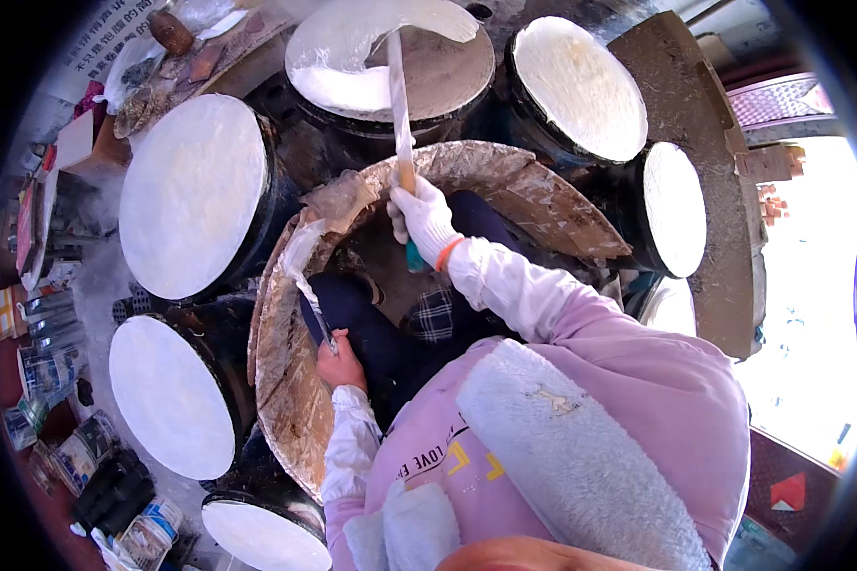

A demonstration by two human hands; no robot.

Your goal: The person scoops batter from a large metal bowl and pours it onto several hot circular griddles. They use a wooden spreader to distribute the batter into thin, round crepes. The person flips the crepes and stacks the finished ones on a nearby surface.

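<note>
My right hand (424, 219), in a white glove, is wrapped round the handle of a long flat spatula (400, 100). Its blade reaches over the far round griddle (452, 78), touching or just above a white batter-like layer (345, 90). That layer covers the griddle's left and far side, with bare brown surface at the right. Bare and closed, my left hand (341, 362) grips a narrow scraper (319, 309) pointing away from me. White batter-like stuff coats the scraper's far end, which rests on or over the brown cardboard-like ring (286, 390) around my legs.
Several more round griddles covered in white encircle me, among them one at the left (195, 195) and one at the far right (581, 88). A cluttered table (229, 57) stands far left. Packages (86, 443) lie along the left floor. A brown board (700, 190) stands right.
</note>
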